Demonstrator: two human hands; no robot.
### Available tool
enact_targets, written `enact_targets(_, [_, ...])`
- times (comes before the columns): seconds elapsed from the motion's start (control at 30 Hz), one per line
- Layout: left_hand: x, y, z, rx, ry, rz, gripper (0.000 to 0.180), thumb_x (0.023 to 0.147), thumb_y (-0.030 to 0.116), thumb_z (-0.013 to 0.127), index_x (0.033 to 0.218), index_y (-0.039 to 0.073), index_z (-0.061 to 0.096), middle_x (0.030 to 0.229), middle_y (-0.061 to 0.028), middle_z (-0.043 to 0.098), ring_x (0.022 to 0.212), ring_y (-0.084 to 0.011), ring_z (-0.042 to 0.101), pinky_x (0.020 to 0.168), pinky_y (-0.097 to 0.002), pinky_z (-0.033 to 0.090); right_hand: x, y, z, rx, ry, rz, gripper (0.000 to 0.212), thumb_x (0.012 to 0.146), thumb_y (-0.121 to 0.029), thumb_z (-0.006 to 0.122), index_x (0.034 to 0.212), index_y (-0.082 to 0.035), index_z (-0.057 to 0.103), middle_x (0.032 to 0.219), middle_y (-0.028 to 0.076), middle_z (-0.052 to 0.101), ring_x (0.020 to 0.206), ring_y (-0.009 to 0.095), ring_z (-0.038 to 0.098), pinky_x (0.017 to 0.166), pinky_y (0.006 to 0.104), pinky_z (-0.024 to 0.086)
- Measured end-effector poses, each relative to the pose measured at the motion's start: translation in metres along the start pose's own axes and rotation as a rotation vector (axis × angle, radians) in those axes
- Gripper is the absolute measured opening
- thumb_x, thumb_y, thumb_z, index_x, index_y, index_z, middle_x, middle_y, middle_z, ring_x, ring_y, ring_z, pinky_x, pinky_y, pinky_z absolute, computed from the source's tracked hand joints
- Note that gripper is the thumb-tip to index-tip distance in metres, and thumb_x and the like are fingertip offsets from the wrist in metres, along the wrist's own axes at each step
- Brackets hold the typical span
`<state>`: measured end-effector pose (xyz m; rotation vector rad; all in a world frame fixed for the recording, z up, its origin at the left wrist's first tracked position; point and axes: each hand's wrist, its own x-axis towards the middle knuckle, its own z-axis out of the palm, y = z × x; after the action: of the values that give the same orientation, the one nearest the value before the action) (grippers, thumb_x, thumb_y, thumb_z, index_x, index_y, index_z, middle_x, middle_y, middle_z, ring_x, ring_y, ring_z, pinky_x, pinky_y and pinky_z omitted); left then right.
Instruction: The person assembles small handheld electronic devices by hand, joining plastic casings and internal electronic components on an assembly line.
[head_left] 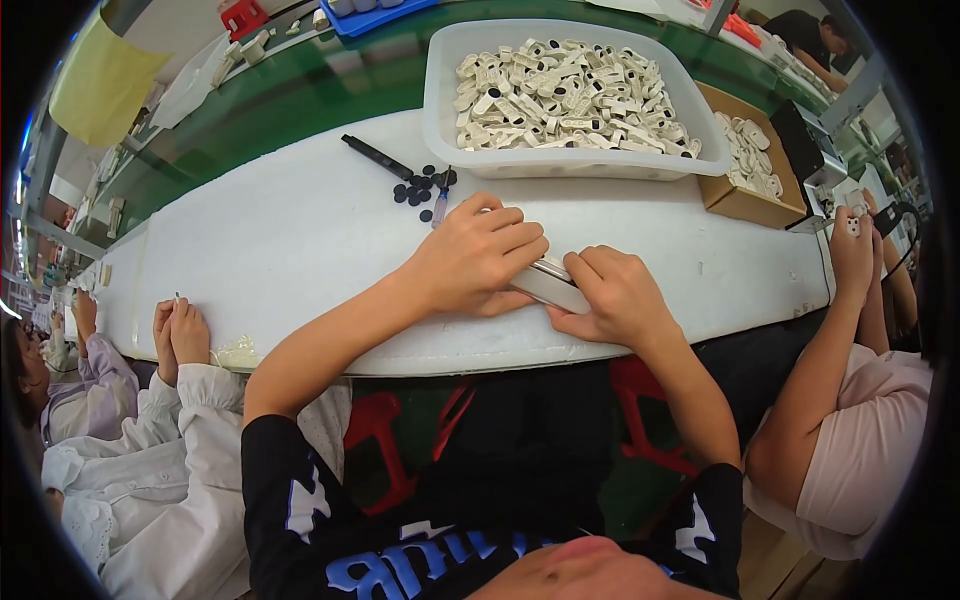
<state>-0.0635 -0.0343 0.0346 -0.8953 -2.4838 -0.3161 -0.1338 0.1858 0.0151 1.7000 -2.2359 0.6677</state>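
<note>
Above the near part of the white table, my left hand [472,256] and my right hand [618,296] grip a pale, oblong piece with a shiny edge [553,289] from its two ends. Fingers of both hands are curled round it, and much of it is hidden, so its kind cannot be told. Just beyond my left hand lie several small round black discs [413,190] and a small tool with a clear bluish shaft [440,206]. A black pen-like tool [377,157] rests farther left.
A translucent bin [590,163] heaped with small white plastic parts [570,95] stands at the far side. Right of it is a cardboard box [745,203] of white pieces. People sit close by; a co-worker's hands [182,332] are at left, another's [855,245] at right.
</note>
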Motion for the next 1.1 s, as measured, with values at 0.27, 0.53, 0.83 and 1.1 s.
enact_targets(0.27, [-0.012, 0.014, -0.011, 0.235, 0.166, 0.03, 0.064, 0.056, 0.028, 0.084, 0.111, 0.006, 0.058, 0.109, -0.0056, 0.059, 0.108, -0.026, 0.057, 0.093, -0.0429, 0.043, -0.01, -0.029, 0.008, 0.149, 0.25, 0.224, 0.043, 0.061, -0.011, 0.079, 0.099, -0.002, 0.061, 0.09, 0.013, 0.062, 0.078, 0.029, 0.062, 0.065, 0.0372, 0.052])
enact_targets(0.53, [-0.019, 0.114, 0.022, -0.944, 0.957, -0.715, 0.093, 0.071, 0.012, 0.08, 0.144, 0.01, 0.022, 0.139, -0.0163, 0.034, 0.125, -0.0295, 0.045, 0.104, -0.0448, 0.04, -0.026, -0.075, 0.011, 0.082, 0.625, 0.156, 0.049, 0.064, 0.0, 0.076, 0.111, 0.002, 0.061, 0.108, 0.018, 0.064, 0.093, 0.033, 0.064, 0.078, 0.0378, 0.054])
enact_targets(0.83, [-0.047, 0.13, 0.041, -1.119, 1.121, -0.554, 0.109, 0.066, 0.005, 0.082, 0.149, 0.005, 0.011, 0.139, -0.015, 0.037, 0.124, -0.0273, 0.047, 0.101, -0.0401, 0.045, -0.033, -0.108, -0.008, 0.364, 0.519, 0.087, 0.052, 0.066, 0.002, 0.072, 0.116, 0.007, 0.061, 0.111, 0.023, 0.065, 0.098, 0.034, 0.065, 0.084, 0.036, 0.053])
enact_targets(1.1, [-0.056, 0.145, 0.007, -1.357, 0.941, -0.697, 0.116, 0.065, -0.001, 0.085, 0.152, 0.003, 0.009, 0.141, -0.0167, 0.039, 0.125, -0.0262, 0.049, 0.102, -0.0391, 0.045, -0.041, -0.12, -0.016, 0.563, 0.473, 0.162, 0.056, 0.064, -0.002, 0.079, 0.116, 0.007, 0.061, 0.107, 0.022, 0.066, 0.095, 0.032, 0.066, 0.08, 0.0355, 0.054])
